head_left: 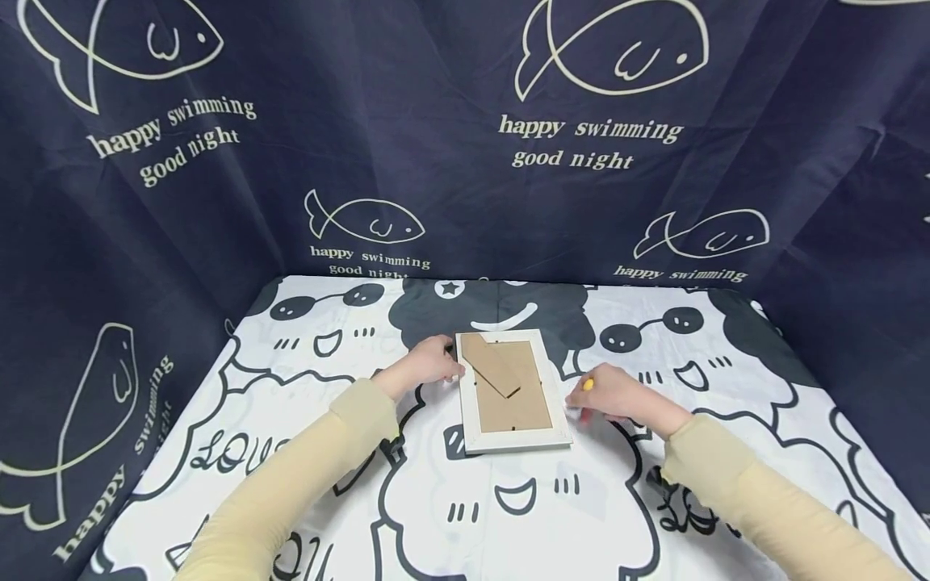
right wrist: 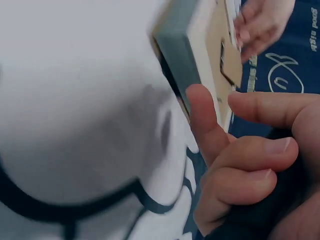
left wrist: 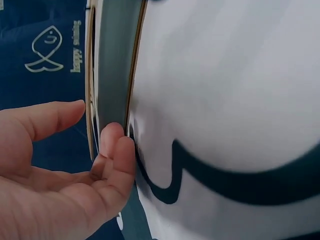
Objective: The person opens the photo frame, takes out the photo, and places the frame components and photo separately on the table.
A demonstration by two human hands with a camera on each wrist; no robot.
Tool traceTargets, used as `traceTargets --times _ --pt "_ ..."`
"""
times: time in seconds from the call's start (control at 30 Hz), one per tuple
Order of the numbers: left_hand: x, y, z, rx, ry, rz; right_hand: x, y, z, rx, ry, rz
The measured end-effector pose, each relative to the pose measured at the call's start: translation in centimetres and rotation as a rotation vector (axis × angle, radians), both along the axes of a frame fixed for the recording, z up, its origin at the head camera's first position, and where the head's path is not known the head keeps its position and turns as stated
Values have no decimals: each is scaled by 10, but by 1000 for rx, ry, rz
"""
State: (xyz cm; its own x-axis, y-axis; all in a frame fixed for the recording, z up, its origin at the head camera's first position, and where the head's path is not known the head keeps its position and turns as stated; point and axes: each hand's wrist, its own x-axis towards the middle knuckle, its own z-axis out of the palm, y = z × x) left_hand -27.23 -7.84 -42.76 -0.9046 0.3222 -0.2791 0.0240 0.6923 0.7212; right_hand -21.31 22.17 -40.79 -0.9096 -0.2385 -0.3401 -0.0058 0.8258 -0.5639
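A white picture frame (head_left: 472, 415) lies face down with its brown backing board (head_left: 508, 411) up. A brown stand leg (head_left: 488, 363) slants across the back from the upper left corner. My left hand (head_left: 432, 361) is at the left side, its fingertips against the grey side edge (left wrist: 112, 65) and its thumb apart from the leg. At the right side is my right hand (head_left: 613, 393), index finger stretched toward the edge. Its other fingers curl over a dark thing (right wrist: 300, 172) in the palm; a yellow end (head_left: 588, 385) shows in the head view. I cannot tell its kind.
A white cloth (head_left: 603, 516) with black cartoon sheep covers the table. Dark blue curtains (head_left: 465, 161) with fish prints and lettering stand behind and at both sides.
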Motion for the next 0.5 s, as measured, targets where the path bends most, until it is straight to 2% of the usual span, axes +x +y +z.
traceTargets --times 0.13,0.37,0.5 --pt "13 -3 -2 -15 19 -29 -20 3 6 -1 22 17" --pt "34 -9 -6 -48 89 -78 -55 2 7 100 184 50" --pt "48 -10 -5 -52 98 -99 -70 -4 4 129 245 59"
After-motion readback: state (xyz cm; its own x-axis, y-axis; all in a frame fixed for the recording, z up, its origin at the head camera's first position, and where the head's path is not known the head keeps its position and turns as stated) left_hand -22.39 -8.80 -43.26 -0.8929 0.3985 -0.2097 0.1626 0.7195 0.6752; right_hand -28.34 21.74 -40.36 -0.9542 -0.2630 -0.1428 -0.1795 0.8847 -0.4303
